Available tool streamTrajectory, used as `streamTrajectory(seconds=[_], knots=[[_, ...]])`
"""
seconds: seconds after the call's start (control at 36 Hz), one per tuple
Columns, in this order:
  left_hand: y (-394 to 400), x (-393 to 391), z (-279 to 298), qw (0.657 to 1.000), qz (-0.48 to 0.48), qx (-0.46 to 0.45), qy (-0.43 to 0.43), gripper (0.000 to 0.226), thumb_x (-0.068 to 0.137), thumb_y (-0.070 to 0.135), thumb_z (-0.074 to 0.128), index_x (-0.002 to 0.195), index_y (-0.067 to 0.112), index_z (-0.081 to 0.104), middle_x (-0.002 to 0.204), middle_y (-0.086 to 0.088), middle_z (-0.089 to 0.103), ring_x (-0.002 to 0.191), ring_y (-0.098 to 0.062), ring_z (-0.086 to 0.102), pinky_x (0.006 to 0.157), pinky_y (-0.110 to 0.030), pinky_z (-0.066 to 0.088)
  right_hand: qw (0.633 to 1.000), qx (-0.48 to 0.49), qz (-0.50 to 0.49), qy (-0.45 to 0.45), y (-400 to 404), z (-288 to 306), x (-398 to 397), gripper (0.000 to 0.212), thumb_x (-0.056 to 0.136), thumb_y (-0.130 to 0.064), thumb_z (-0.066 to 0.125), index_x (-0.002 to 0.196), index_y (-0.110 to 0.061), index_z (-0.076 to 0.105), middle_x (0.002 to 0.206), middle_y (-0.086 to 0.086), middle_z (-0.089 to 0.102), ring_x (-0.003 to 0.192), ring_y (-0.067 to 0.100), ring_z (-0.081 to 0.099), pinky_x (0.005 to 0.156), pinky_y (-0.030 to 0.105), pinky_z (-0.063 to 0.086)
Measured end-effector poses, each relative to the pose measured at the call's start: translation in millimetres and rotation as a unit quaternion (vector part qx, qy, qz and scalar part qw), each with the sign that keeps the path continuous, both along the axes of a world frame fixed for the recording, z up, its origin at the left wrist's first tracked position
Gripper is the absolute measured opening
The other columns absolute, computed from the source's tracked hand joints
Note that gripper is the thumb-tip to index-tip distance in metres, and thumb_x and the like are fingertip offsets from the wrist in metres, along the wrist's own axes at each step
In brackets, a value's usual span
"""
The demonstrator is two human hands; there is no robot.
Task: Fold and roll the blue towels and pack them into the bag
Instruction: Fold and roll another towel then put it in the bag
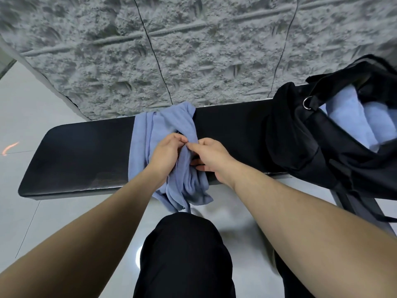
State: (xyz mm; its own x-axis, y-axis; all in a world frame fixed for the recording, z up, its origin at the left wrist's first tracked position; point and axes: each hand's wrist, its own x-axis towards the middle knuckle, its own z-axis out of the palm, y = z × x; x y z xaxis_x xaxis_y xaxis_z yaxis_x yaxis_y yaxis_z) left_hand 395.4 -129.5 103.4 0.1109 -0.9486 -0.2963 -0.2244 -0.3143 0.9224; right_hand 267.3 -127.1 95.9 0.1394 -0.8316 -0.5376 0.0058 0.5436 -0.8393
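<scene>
Both hands pinch the same blue towel (171, 134) in the middle of the bench. The left hand (166, 150) has its fingers curled, and its fingertips squeeze a fold of the cloth. The right hand (211, 154) meets it from the other side. Its thumb and first finger nip the same fold, and its other fingers are tucked under against the cloth. The two sets of fingertips almost touch each other.

The towel lies bunched and wrinkled across the black bench (81, 155). One end reaches the back edge by the wall. The other end hangs over the front edge, above the person's knee in black trousers (184, 252).

A black bag (300, 134) sits on the right end of the bench, well apart from the hands. Its top is wide open. Inside it are more blue towels (352, 117), rolled up and lying side by side. A silver ring (307, 103) shows on the bag's strap.

A rough grey wall (193, 50) stands behind the bench. The floor is shiny white tile (28, 100).
</scene>
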Motion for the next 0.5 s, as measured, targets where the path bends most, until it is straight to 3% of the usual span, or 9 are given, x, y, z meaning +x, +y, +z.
streamTrajectory(seconds=[0.06, 0.11, 0.22, 0.31, 0.36, 0.5], knots=[[2, -3, -4, 0.999, -0.015, -0.003, -0.034, 0.021, 0.100, 0.014, 0.042, 0.100, 0.022, 0.061, 0.089, 0.005, 0.064, 0.079, -0.007, 0.058, 0.060, -0.008, 0.044, 1.000, 0.004, -0.014, -0.001, -2, -3, 0, 0.015, 0.091, -0.030, 0.065, 0.089, -0.019, 0.054, 0.089, 0.006, 0.066, 0.080, 0.020, 0.065, 0.084, 0.037, 0.057], [2, -4, -13, 0.991, -0.051, -0.020, -0.124, 0.025, 0.101, 0.012, 0.040, 0.118, 0.022, 0.056, 0.104, 0.006, 0.060, 0.084, -0.003, 0.053, 0.065, -0.006, 0.040, 0.999, 0.008, -0.037, -0.004, -4, -4, 0, 0.013, 0.090, -0.027, 0.063, 0.092, -0.019, 0.052, 0.089, 0.006, 0.063, 0.078, 0.020, 0.063, 0.074, 0.034, 0.055], [2, 5, -34, 0.938, -0.111, -0.104, -0.312, 0.034, 0.096, 0.013, 0.045, 0.129, 0.018, 0.054, 0.132, 0.002, 0.054, 0.120, -0.015, 0.049, 0.097, -0.030, 0.039, 0.993, 0.013, -0.115, 0.027, -9, -8, -4, 0.014, 0.092, -0.030, 0.057, 0.091, -0.018, 0.050, 0.088, 0.006, 0.058, 0.075, 0.019, 0.055, 0.066, 0.033, 0.050], [2, 15, -48, 0.903, -0.137, -0.088, -0.398, 0.043, 0.096, 0.019, 0.049, 0.139, 0.018, 0.048, 0.154, -0.001, 0.036, 0.142, -0.021, 0.032, 0.114, -0.039, 0.030, 0.983, 0.010, -0.180, 0.029, -12, -8, -9, 0.016, 0.095, -0.030, 0.052, 0.090, -0.016, 0.047, 0.082, 0.005, 0.053, 0.068, 0.017, 0.050, 0.063, 0.033, 0.050], [4, 19, -52, 0.889, -0.154, -0.089, -0.421, 0.044, 0.096, 0.022, 0.050, 0.140, 0.020, 0.047, 0.158, -0.001, 0.031, 0.143, -0.022, 0.030, 0.115, -0.039, 0.030, 0.972, 0.001, -0.232, 0.034, -16, -8, -12, 0.017, 0.095, -0.032, 0.049, 0.089, -0.016, 0.044, 0.081, 0.005, 0.052, 0.065, 0.018, 0.048, 0.060, 0.033, 0.045], [2, 25, -46, 0.847, -0.190, -0.154, -0.472, 0.041, 0.090, 0.017, 0.054, 0.131, 0.015, 0.056, 0.139, 0.000, 0.050, 0.126, -0.024, 0.046, 0.102, -0.036, 0.037, 0.949, -0.015, -0.310, 0.052, -25, -10, -23, 0.018, 0.098, -0.033, 0.044, 0.098, -0.015, 0.044, 0.086, 0.003, 0.054, 0.071, 0.017, 0.052, 0.067, 0.033, 0.043]])
